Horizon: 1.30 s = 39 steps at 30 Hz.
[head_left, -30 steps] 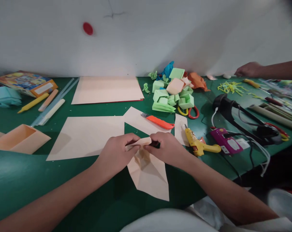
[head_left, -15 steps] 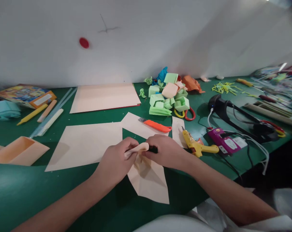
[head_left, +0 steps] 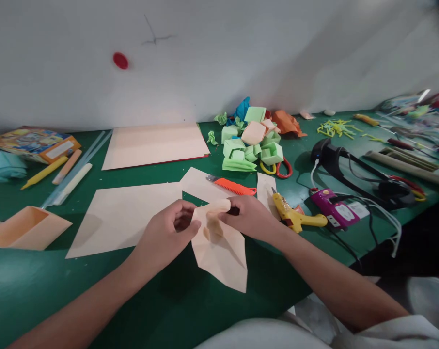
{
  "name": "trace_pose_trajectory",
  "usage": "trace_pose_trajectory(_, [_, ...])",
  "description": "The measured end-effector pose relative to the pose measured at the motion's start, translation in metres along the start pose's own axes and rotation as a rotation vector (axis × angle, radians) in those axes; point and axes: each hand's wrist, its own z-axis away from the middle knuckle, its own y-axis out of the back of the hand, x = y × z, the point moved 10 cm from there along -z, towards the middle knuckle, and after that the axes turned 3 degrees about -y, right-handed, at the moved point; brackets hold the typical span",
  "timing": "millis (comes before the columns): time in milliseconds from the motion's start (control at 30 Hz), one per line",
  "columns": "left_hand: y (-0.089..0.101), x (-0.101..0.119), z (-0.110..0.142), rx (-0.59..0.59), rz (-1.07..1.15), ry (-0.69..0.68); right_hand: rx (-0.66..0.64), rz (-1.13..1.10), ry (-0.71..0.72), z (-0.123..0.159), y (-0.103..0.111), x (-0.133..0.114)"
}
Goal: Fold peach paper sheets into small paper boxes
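Between my hands is a creased, peach-coloured sheet of paper (head_left: 223,257), its top edge curled over and its lower part hanging toward me. My left hand (head_left: 172,225) pinches the paper's upper left edge between thumb and fingers. At the upper right edge, my right hand (head_left: 249,215) grips the same paper with thumb and fingertips. Just beyond lies an orange utility knife (head_left: 236,186) on a pale paper scrap (head_left: 194,182). A flat peach sheet (head_left: 121,215) is left of my left hand. To the right of my right hand rests a yellow glue gun (head_left: 294,213).
Folded green and peach paper pieces (head_left: 254,140) are heaped at the back, with red and yellow scissors (head_left: 285,168) beside them. A purple power strip (head_left: 334,208) and black headband device (head_left: 353,169) stand right. A folded peach paper box (head_left: 34,228) and glue sticks (head_left: 74,183) lie left.
The paper has been turned and opened out, so its creased face now shows toward me. My left hand has shifted left to its edge; my right hand still holds the other side.
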Motion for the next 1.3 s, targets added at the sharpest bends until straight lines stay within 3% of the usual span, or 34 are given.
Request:
trace_pose_trajectory(200, [0.016,0.008,0.0,0.131,-0.05,-0.051,0.003,-0.073,-0.04,0.001,0.002,0.004])
trace_pose_trajectory(300, [0.018,0.014,0.002,0.143,-0.073,-0.08,0.0,-0.061,-0.022,0.001,0.002,0.001])
trace_pose_trajectory(500, [0.01,0.026,0.004,0.098,-0.169,-0.192,-0.036,0.036,0.026,0.003,-0.002,-0.007])
trace_pose_trajectory(833, [0.003,0.026,0.001,0.061,-0.454,-0.2,0.021,0.222,0.087,0.009,-0.003,-0.019])
trace_pose_trajectory(967, [0.001,0.028,0.003,0.059,-0.408,-0.183,0.002,0.24,0.092,0.012,-0.006,-0.021])
trace_pose_trajectory(1167, [-0.016,0.04,0.015,-0.078,-0.33,-0.268,-0.011,0.22,0.094,0.011,-0.007,-0.019])
trace_pose_trajectory(1300, [-0.019,0.036,0.017,-0.104,-0.326,-0.27,0.007,0.206,0.118,0.009,-0.005,-0.018])
